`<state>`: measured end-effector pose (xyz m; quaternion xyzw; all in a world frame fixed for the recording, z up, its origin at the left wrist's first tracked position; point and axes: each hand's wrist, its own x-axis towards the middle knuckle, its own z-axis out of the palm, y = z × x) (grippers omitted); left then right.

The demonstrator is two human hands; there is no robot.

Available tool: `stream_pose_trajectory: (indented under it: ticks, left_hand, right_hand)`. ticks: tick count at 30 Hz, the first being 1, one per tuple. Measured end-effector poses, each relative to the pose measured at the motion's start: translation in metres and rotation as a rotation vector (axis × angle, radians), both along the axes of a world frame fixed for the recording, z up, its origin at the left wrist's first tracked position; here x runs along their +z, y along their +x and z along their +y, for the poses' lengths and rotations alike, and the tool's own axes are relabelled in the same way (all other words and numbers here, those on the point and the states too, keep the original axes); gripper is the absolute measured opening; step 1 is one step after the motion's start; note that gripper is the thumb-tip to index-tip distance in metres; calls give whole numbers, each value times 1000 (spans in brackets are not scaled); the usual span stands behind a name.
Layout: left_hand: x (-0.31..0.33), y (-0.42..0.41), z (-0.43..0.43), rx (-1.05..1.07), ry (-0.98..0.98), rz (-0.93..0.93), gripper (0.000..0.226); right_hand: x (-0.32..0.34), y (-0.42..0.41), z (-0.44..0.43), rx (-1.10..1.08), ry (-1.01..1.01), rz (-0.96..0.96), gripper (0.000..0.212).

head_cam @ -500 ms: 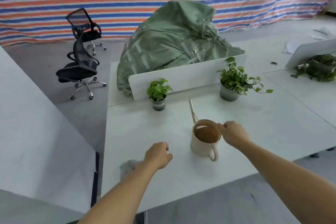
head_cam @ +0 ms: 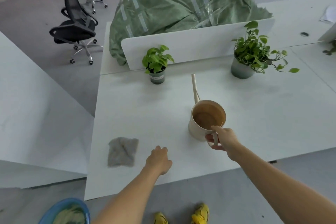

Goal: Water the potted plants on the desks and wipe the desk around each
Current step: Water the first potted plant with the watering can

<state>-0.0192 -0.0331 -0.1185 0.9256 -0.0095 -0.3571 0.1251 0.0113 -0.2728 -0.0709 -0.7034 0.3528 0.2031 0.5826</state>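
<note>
Head view shows the watering can [head_cam: 207, 118] standing upright on the counter [head_cam: 254, 114], in front of the two potted plants and well apart from both. Its thin spout [head_cam: 195, 87] points away from the person, between the small plant [head_cam: 157, 63] and the large plant [head_cam: 252, 52].

Right hand [head_cam: 226, 139]: fingers [head_cam: 211, 139] are curled through the loop handle [head_cam: 216, 137] on the near side of the can, with the thumb on top where the handle meets the rim. The base appears to sit on the counter; a lift cannot be confirmed.

Left hand [head_cam: 159, 160]: fingers are loosely curled and hold nothing. The hand is low over the counter, just beside the grey cloth [head_cam: 122, 152] but apart from it.

Handling assessment: the can looks rigid and smooth-walled, and its brownish interior suggests liquid, though the level cannot be read. If filled it would be moderately heavy and prone to slosh, so a slow tilt is advised. The handle is the proper hold; the spout looks too slender to bear load. The cloth lies crumpled and flat, judged soft, limp and light, and could be gathered from any edge.
</note>
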Motion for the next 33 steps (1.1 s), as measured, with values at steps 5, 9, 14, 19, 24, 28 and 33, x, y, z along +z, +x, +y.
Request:
stream_pose_trajectory:
  ticks: [5,9,14,19,24,28,33]
  left_hand:
    - [-12,1,-16,-68,97,15,48]
    - [-12,6,-22,-76,128,68,49]
    - [5,23,-26,44,-13,101,53]
    - [45,64,-40,382,-377,-127,44]
    - [90,116,-56,617,-657,-190,40]
    - [113,141,-61,698,-838,-119,34]
    - [127,170,-52,679,-962,-55,29]
  right_hand:
    - [-4,4,-7,15,62,24,25]
    - [3,9,-7,38,57,28,19]
    - [16,8,-13,62,28,15,17]
    - [43,19,-20,149,-6,-41,19]
    - [80,41,-23,245,-16,-107,19]
    - [101,60,-18,305,-49,-131,22]
    - [116,86,-4,336,-59,-125,24]
